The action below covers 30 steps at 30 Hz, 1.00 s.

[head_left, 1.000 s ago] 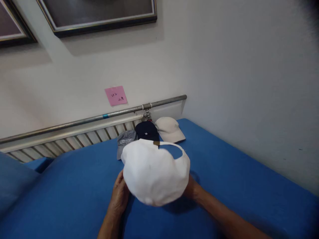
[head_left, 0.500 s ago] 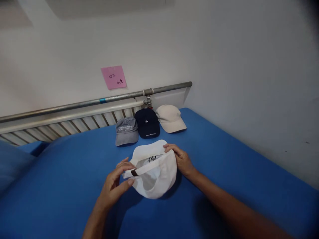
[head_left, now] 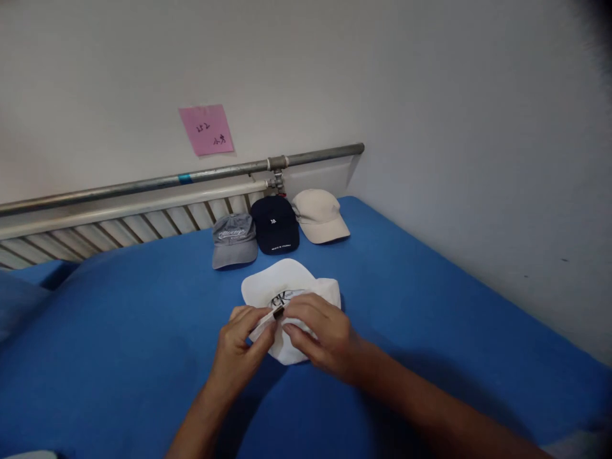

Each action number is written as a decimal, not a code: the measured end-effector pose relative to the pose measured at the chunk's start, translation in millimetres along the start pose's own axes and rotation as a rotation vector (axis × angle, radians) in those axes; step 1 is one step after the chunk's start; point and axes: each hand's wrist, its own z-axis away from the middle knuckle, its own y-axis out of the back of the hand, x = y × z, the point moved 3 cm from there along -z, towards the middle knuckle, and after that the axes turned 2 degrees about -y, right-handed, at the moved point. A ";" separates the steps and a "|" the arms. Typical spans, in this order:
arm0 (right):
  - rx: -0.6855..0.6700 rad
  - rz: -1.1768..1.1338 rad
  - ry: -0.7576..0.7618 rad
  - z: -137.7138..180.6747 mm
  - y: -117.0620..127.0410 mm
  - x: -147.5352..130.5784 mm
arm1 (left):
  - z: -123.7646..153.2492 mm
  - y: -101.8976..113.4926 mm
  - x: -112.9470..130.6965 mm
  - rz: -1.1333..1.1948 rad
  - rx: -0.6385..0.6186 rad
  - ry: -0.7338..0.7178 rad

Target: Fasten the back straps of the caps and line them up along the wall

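A white cap (head_left: pixel 277 285) lies on the blue sheet (head_left: pixel 143 331) with its brim pointing away from me and its back strap toward me. My left hand (head_left: pixel 239 347) pinches the left part of the strap near its dark buckle (head_left: pixel 278 313). My right hand (head_left: pixel 320 335) lies over the right side of the cap, its fingers closed on the strap by the buckle. Both hands meet at the buckle. The rear of the cap is mostly hidden under my hands.
Beyond the white cap, a grey cap (head_left: pixel 234 239), a dark navy cap (head_left: pixel 275 224) and a beige cap (head_left: pixel 319 215) sit in a row. A metal rail (head_left: pixel 191 176) and slatted headboard run behind them. A pink note (head_left: pixel 206 129) sticks on the wall. The wall stands on the right.
The white cap came down from the air onto the sheet and was turned strap-side toward me. Both hands shifted from its sides to the buckle.
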 end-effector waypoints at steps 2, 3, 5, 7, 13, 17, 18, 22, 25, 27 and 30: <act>0.002 0.007 -0.086 3.5 -8.3 10.0 | 1.6 -4.0 4.2 -0.024 -0.009 -0.051; -0.002 0.009 -0.116 4.9 -10.8 14.4 | 2.2 -5.8 5.9 -0.034 -0.019 -0.072; -0.009 0.011 -0.162 6.8 -13.6 20.0 | 3.2 -9.3 8.2 -0.063 -0.038 -0.118; -0.031 0.018 -0.199 8.4 -15.8 21.4 | 4.4 -12.5 9.1 -0.110 -0.041 -0.180; -0.152 0.066 -0.319 15.6 -24.5 25.3 | 8.5 -19.5 -1.3 -0.135 -0.089 -0.186; -0.191 -0.003 -0.389 16.9 -23.5 32.4 | 6.7 -17.5 -10.0 0.025 -0.158 0.058; -0.177 -0.035 -0.411 16.3 -22.0 33.9 | 6.1 -16.6 -12.0 0.082 -0.178 0.146; -0.049 -0.147 -0.440 11.8 -13.0 37.4 | 5.1 -15.1 -18.0 0.346 -0.229 0.428; -0.076 -0.245 -0.503 10.8 -10.9 40.5 | 5.6 -16.2 -22.1 0.511 -0.207 0.541; -0.198 -0.299 -0.532 11.9 -14.6 41.2 | 6.4 -17.3 -24.3 0.579 -0.209 0.572; -0.344 -0.352 -0.537 14.5 -22.7 42.5 | 8.0 -17.2 -24.6 0.611 -0.244 0.566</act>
